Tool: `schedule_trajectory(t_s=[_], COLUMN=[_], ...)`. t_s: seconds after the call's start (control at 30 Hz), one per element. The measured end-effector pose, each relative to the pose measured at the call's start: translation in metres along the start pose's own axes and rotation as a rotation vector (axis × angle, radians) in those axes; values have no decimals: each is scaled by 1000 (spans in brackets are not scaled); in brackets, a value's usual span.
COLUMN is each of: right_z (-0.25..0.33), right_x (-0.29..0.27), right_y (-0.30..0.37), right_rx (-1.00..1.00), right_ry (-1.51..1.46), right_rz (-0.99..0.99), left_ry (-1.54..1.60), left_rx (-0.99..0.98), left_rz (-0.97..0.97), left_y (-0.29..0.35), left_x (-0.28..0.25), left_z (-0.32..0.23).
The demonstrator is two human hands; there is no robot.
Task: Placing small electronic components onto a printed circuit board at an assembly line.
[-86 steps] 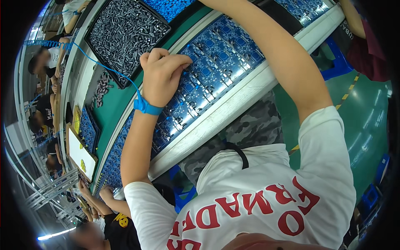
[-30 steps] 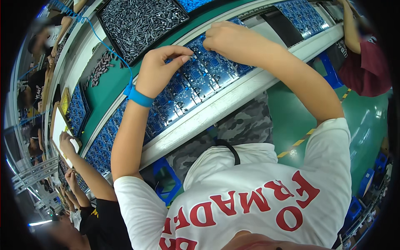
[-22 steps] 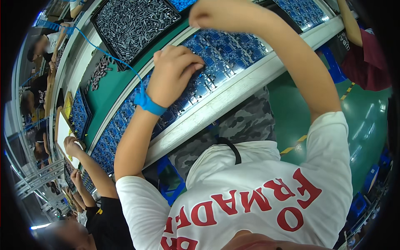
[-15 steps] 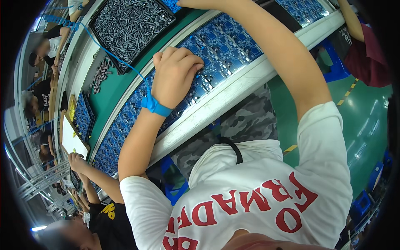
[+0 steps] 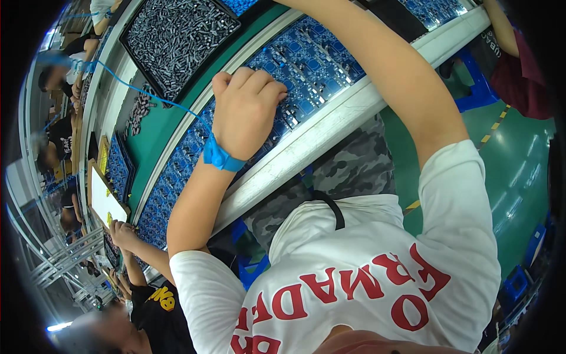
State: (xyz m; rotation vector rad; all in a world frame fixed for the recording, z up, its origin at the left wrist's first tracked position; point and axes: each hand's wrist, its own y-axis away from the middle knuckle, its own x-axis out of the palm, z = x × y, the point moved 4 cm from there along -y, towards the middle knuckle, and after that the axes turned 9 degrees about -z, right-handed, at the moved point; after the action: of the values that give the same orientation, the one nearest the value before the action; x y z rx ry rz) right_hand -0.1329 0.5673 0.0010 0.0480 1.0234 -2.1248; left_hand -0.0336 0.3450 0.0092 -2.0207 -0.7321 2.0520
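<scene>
My left hand (image 5: 247, 112) hovers low over or rests on a row of blue circuit boards (image 5: 309, 74); which of the two I cannot tell. Its fingers curl in and their tips are turned away, so whatever they pinch is hidden. A blue wrist strap (image 5: 219, 154) with a coiled cord circles that wrist. My right forearm (image 5: 377, 47) crosses above the boards and leaves at the top edge, its hand out of the picture. Beyond the boards stands a black tray (image 5: 239, 26) filled with small dark cylindrical parts (image 5: 177, 44). Small blue parts (image 5: 239, 5) show at the top, beside that tray.
A pale rail (image 5: 295, 156) borders the boards on my side. Loose dark parts (image 5: 139, 112) lie on the green surface left of the tray. A co-worker's hand (image 5: 122, 235) is by a white panel (image 5: 107, 197) at the left. Another person's arm (image 5: 501, 29) is at upper right.
My right hand, earlier at the blue parts by the top edge, has passed out of view. The left hand stays over the boards, its fingers curled a little more. The view has shifted slightly.
</scene>
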Motion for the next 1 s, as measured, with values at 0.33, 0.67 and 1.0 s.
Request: schedule_trajectory(t_s=[0.33, 0.67, 1.0], right_z=[93, 85, 85], right_x=[-68, -68, -63], right_y=[39, 120, 121], right_rx=[10, -274, -433], right_ry=[-136, 177, 281], right_rz=[347, 727, 800], left_ry=[154, -443, -157], left_rx=[-294, -226, -371], left_rz=[-256, -142, -263], left_y=[-2, 14, 20], left_x=[-37, -19, -31], left_z=[115, 177, 160])
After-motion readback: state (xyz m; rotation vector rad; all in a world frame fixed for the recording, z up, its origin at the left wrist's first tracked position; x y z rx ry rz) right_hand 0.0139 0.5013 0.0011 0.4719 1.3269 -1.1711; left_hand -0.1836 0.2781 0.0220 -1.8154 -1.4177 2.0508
